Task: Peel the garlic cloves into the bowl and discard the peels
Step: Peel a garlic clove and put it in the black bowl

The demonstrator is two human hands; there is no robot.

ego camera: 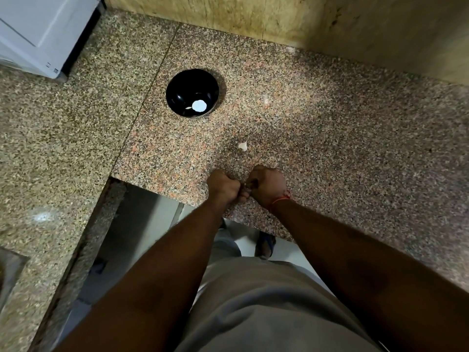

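Both fists, left hand [223, 185] and right hand [267, 185], curled together, seemingly pinching a hidden clove. One pale peeled garlic clove [199, 105] lay in the round black bowl [177, 85]; another whitish piece [243, 145] waited on the speckled granite counter [330, 135].

Granite countertop [330, 128]: speckled pink, grey, black. Bowl [186, 85]: glossy black. Garlic clove [243, 145] on counter: off-white. Wrist thread [280, 199]: orange-red. Wall [279, 19]: mottled yellow-beige. Appliance [38, 29]: white.

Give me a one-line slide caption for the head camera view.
Both hands, left hand and right hand, work a garlic clove together at the granite counter edge, black bowl beyond.
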